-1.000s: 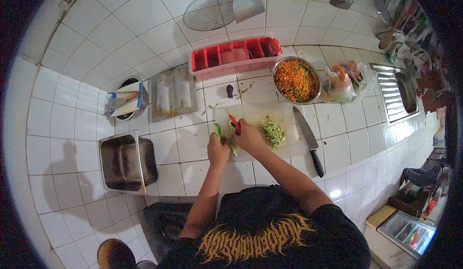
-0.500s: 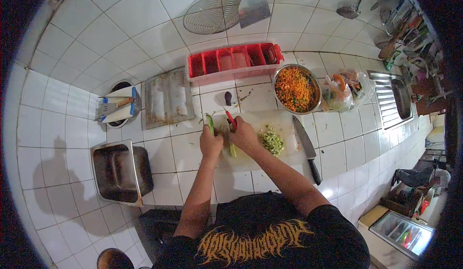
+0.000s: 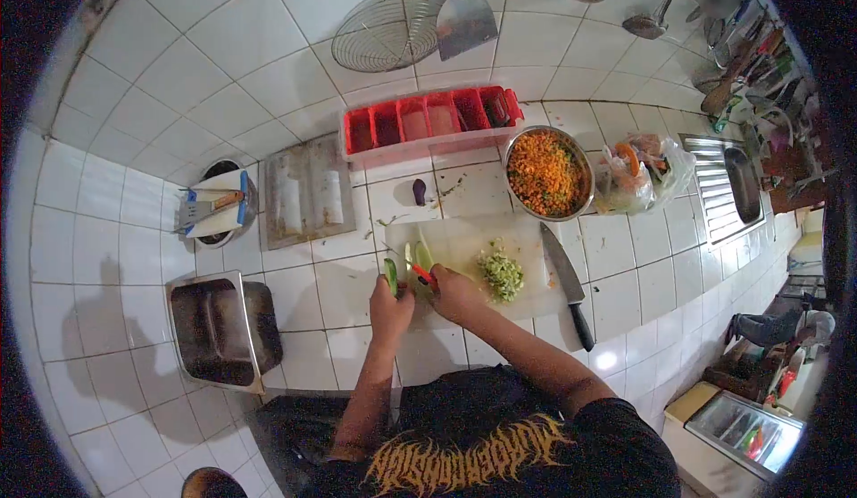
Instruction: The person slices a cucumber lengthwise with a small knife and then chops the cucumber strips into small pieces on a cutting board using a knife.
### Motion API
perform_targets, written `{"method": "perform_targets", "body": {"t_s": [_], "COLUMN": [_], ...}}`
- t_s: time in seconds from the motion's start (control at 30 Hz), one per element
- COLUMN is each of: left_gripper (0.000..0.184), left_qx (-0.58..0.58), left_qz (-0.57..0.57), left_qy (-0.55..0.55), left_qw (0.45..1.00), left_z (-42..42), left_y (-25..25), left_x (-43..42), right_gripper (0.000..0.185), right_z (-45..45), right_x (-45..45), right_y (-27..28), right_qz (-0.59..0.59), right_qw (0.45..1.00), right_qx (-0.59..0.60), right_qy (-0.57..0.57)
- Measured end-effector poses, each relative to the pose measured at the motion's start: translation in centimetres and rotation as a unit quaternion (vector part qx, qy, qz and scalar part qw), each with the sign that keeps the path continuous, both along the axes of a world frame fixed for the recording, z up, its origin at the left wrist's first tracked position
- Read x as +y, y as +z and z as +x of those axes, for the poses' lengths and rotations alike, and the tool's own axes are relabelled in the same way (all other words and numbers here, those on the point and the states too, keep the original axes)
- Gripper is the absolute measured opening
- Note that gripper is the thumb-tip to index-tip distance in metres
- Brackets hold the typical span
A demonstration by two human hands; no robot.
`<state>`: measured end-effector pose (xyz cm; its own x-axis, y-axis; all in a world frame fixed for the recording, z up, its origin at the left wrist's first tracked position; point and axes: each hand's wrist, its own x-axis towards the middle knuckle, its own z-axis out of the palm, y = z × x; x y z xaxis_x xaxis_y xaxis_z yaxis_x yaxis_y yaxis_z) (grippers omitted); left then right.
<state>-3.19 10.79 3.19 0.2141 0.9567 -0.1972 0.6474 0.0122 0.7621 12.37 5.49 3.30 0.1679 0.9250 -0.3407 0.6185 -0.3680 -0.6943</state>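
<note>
My left hand [image 3: 391, 311] is closed around a long green vegetable piece [image 3: 391, 275], its exact kind unclear, which sticks up past the fingers. Close beside it, my right hand [image 3: 453, 294] grips a small red-handled knife [image 3: 422, 274], its blade directed up and left. Both hands are over the near left part of a pale cutting board [image 3: 531, 306]. A light green strip [image 3: 423, 253] lies on the board just beyond the small knife. To the right of my right hand is a heap of chopped pale green vegetable [image 3: 502, 275].
A large black-handled knife [image 3: 562, 261] lies along the board's right edge. Behind stand a bowl of diced orange vegetables [image 3: 546, 175], a red compartment box [image 3: 428, 145] and plastic bags [image 3: 629, 181]. A dark purple piece [image 3: 420, 192] lies beyond the board. A metal pan [image 3: 254, 319] sits left.
The red-handled knife has swung from pointing upward to lying lower and tilted left, with my right hand slightly lower. The green strip on the board now shows more fully. The view has shifted slightly.
</note>
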Motion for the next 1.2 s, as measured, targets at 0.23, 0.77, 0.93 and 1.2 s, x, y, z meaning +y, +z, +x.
{"method": "perform_targets", "body": {"t_s": [0.23,0.77,0.93,1.2], "left_gripper": [0.031,0.041,0.041,0.018], "left_qx": [0.021,0.045,0.071,-0.165], "left_qz": [0.031,0.096,0.113,-0.181], "left_qy": [-0.012,-0.050,-0.037,0.015], "left_qw": [0.999,0.993,0.990,0.969], "left_z": [0.3,2.6,1.6,0.6], "left_y": [-1.9,-2.6,-0.7,-5.5], "left_x": [1.7,2.7,1.9,-3.3], "right_gripper": [0.031,0.027,0.032,0.034], "right_z": [1.0,0.9,1.7,2.4], "right_x": [2.0,4.8,2.6,-5.5], "right_y": [1.9,-2.4,-1.6,-1.5], "right_qz": [0.040,0.073,0.113,0.088], "right_qw": [0.999,0.986,0.977,0.967], "right_qx": [0.029,0.065,0.086,0.165], "right_qy": [-0.012,-0.133,-0.159,-0.171]}}
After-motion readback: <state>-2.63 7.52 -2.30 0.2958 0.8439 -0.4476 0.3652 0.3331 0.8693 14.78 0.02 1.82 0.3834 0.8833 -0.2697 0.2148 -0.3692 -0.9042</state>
